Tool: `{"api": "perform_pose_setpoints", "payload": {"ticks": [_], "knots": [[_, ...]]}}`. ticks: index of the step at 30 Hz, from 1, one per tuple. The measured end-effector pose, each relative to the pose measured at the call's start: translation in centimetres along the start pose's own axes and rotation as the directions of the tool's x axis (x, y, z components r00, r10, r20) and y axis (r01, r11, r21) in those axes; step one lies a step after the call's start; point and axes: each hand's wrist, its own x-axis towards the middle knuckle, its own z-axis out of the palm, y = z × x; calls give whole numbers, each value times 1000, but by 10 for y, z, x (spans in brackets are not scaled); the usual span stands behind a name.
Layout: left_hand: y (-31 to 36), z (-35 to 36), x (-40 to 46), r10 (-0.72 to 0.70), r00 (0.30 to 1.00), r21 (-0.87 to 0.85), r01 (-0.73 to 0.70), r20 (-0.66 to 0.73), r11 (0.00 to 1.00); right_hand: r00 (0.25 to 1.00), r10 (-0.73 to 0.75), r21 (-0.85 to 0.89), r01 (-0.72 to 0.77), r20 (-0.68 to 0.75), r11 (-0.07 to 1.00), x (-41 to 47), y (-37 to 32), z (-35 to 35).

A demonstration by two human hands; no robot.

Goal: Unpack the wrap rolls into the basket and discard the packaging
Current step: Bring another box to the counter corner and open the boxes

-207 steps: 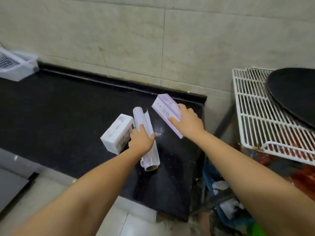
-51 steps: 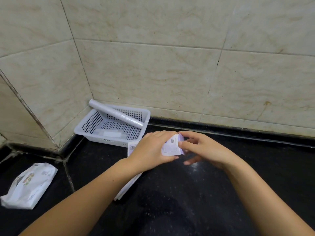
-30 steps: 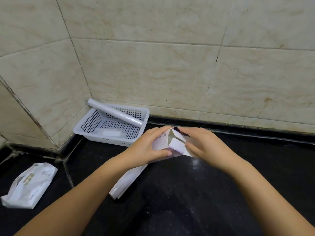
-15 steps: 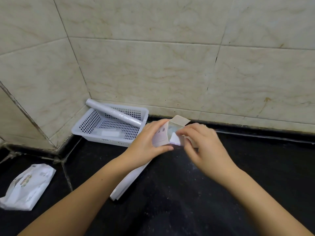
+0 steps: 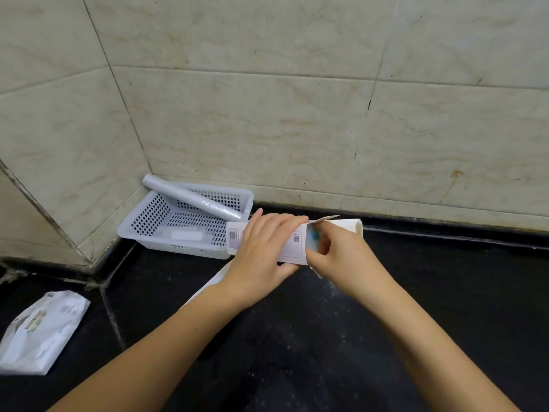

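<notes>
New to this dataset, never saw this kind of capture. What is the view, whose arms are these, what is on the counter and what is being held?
No robot here: a person wears one wide-angle camera on the head, looking down at their own bare arms. The left hand grips a white carton around its middle. The right hand has its fingers at the carton's opened end, flaps folded out; what is inside is hard to make out. Below the hands lies another flat white pack, mostly hidden. In the corner of the black counter sits a white perforated basket, with one wrap roll leaning across it, one end propped on the rim. A soft white packet lies far left.
</notes>
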Motion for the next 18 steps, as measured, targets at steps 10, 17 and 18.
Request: {"api": "perform_pose_setpoints", "payload": {"ticks": [10, 17, 18], "knots": [[-25, 26, 0, -160, 981, 115, 148, 107, 982, 993, 111, -78, -108, 32, 991, 15, 41, -18], [-39, 100, -57, -428, 683, 229, 367, 591, 902, 927, 367, 180, -376, 83, 909, -1, 98, -44], [-38, 109, -65, -434, 626, 261, 353, 648, 898, 921, 376, 271, -389, 102, 880, -3, 102, -42]]}}
